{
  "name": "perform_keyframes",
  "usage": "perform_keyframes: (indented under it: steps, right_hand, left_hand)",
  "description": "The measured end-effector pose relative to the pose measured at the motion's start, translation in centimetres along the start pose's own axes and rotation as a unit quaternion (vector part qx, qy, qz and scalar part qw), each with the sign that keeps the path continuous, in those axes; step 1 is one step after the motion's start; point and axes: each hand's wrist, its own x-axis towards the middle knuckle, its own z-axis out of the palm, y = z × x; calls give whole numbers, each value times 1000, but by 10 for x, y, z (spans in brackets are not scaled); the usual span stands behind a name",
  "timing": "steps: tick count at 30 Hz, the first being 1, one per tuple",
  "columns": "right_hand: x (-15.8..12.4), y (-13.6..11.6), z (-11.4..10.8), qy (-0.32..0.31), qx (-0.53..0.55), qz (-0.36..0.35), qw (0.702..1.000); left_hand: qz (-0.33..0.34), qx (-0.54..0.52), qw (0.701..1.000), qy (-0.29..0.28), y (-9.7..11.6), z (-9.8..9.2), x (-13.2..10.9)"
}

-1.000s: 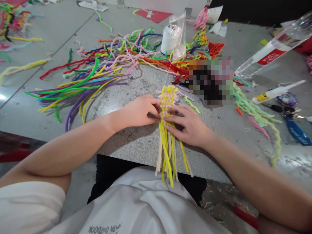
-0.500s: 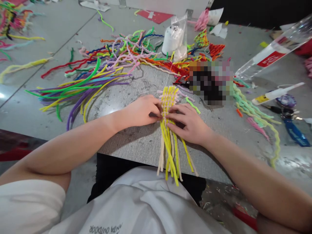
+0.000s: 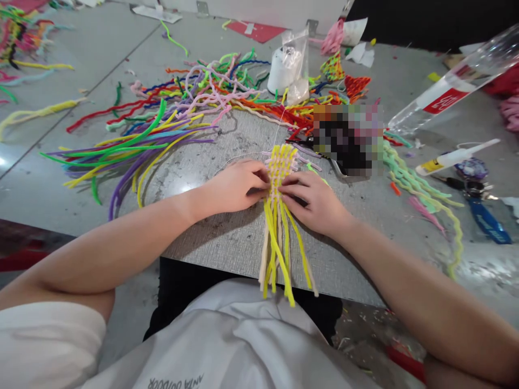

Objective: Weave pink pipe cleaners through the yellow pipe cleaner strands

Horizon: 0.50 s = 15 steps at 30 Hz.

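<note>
A woven strip of yellow and pale pink cords point(image 3: 281, 168) lies on the grey table in front of me. My left hand point(image 3: 239, 185) pinches its left edge near the lower end of the weave. From the other side, my right hand point(image 3: 314, 201) grips the right edge, fingertips close to those of the left. Loose yellow and cream cord ends point(image 3: 279, 243) fan out below the hands and hang over the table's front edge. A thin white thread point(image 3: 279, 127) runs up from the weave's top.
A heap of coloured cords point(image 3: 219, 89) spreads behind and left. Beyond the strip are a white thread cone point(image 3: 279, 73) and a pixelated dark object point(image 3: 346, 138). On the right are a clear plastic bottle point(image 3: 450, 89), a glue tube point(image 3: 454, 158) and a blue tag point(image 3: 488, 219).
The right fingers have drawn in closer around the weave's edge. The loose cord ends have swung slightly left and gathered narrower. The left hand stays in nearly the same place.
</note>
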Motion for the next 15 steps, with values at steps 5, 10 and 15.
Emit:
perform_keyframes:
  steps: [5,10,15]
  right_hand:
    - [4,-1,-1,-12,-4,-8,1000]
    - [4,3,-2,-2,14,-5,1000]
    - [3,8,0,16,30,1,999]
  left_hand:
    - [-7,-3,1000,-12,-1,1,-1]
    - [-15,-12,1000,2,-1,-1,1]
    - [-33,-8,999,15,-1,-3,2]
